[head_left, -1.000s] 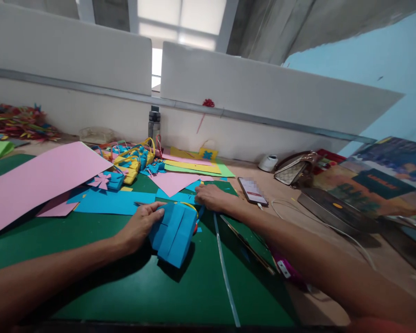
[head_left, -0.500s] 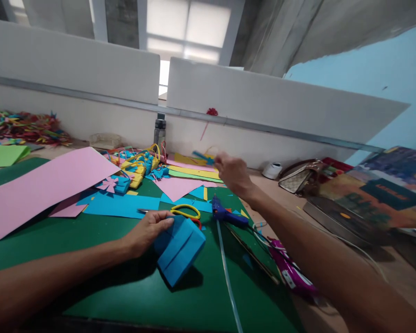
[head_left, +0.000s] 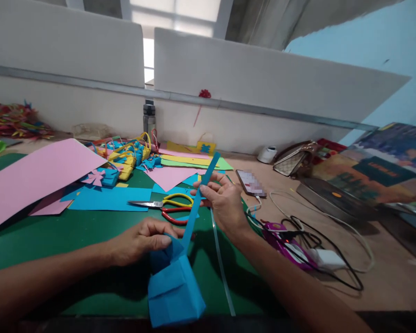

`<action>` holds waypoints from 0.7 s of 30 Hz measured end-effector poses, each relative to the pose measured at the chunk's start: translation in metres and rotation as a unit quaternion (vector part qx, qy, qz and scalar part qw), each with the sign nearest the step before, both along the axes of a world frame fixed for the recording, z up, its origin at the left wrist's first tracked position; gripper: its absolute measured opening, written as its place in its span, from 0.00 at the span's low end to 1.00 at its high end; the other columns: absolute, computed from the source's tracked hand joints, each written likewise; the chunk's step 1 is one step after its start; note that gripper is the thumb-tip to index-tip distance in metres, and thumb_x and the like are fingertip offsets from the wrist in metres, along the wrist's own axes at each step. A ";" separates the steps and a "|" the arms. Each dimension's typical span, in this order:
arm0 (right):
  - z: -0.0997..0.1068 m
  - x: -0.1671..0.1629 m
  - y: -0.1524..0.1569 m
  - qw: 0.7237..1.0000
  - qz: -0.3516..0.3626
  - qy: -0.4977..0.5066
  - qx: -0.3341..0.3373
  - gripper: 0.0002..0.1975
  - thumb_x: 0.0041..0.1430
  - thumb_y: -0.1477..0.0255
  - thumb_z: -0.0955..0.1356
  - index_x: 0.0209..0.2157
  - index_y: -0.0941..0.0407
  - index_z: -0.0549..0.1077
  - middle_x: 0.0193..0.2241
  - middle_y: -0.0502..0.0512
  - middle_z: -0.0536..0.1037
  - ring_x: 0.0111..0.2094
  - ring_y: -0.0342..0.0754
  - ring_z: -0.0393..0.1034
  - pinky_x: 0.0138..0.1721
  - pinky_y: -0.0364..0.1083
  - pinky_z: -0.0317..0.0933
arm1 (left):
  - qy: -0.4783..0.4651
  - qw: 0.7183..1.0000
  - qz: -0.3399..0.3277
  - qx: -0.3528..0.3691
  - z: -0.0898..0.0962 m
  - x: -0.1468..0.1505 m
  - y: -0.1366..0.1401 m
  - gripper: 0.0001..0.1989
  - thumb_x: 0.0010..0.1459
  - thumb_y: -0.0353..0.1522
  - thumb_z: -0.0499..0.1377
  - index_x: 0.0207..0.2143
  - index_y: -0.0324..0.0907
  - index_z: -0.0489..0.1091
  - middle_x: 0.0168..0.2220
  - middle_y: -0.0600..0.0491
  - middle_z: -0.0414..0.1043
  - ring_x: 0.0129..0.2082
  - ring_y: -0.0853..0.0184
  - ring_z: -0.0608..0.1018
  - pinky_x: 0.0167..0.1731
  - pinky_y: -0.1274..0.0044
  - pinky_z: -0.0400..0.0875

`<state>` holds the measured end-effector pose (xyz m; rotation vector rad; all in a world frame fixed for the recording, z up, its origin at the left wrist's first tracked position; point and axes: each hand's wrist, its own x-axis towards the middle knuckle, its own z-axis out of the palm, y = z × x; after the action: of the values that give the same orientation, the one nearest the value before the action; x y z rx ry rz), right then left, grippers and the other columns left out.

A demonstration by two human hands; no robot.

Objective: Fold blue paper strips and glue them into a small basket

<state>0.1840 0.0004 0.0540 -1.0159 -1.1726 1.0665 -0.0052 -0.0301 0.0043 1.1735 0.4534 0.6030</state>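
My left hand pinches the upper flap of a small folded blue paper bag near the front edge of the green mat. Between the thumb and fingers of my right hand is a narrow blue paper strip, slanting up to the right. Its lower end meets the bag's top edge; whether it is stuck there I cannot tell. Scissors with one yellow and one red handle lie just beyond my hands. A clear glue stick runs toward me, and the glue gun is hidden behind my right hand.
Small yellow and blue paper bags are heaped behind pink and blue sheets. To the right are a phone, a purple power strip with tangled cables, and a handbag. A bottle stands by the wall.
My right hand has come back toward me with the blue strip, bringing it to the bag. The bag has moved lower and nearer. The view has shifted, showing the phone and cables.
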 end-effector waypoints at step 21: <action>-0.025 -0.007 -0.017 0.990 0.086 0.064 -0.092 0.17 0.47 0.68 0.70 0.38 0.57 0.64 0.24 0.50 0.78 0.23 0.44 0.72 0.25 0.43 0.66 | 0.143 0.984 0.000 0.105 -0.008 -0.001 0.000 0.20 0.53 0.46 0.58 0.30 0.35 0.72 0.24 0.53 0.66 0.24 0.72 0.64 0.25 0.81 0.58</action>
<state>0.1767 -0.0169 0.0285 -0.9845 -1.0859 1.3775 -0.0059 -0.0303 -0.0037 1.4711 0.6447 0.4914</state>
